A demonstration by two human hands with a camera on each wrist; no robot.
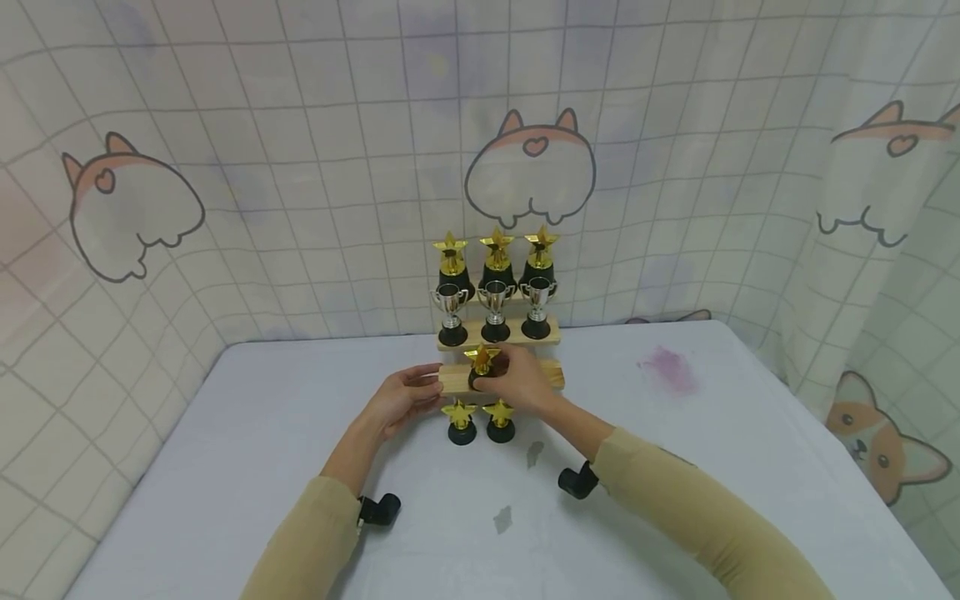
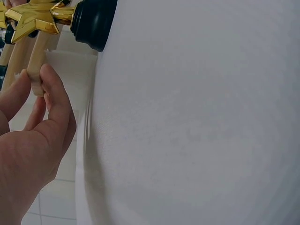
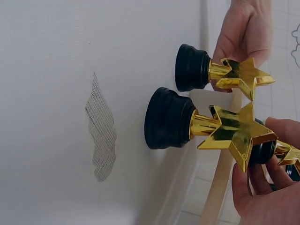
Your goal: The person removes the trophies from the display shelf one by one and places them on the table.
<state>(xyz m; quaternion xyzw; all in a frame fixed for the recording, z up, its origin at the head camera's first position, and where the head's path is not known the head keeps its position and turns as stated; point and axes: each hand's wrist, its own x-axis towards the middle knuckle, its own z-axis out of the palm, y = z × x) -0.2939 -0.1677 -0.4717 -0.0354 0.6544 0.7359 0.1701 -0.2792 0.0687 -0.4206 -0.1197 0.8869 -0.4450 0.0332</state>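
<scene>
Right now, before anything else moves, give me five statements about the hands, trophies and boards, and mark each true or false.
1. The right hand holds a gold star trophy. True.
2. The left hand pinches the end of the frontmost wooden board. True.
3. Three silver cups stand side by side on the middle board. True.
4. Four star trophies stand on the table in front of the boards. False: only two front trophies stand there, on the white tabletop.
5. The row behind the silver cups is made up of more silver cups. False: it is three gold back-row trophies, each topped with a star.
</scene>
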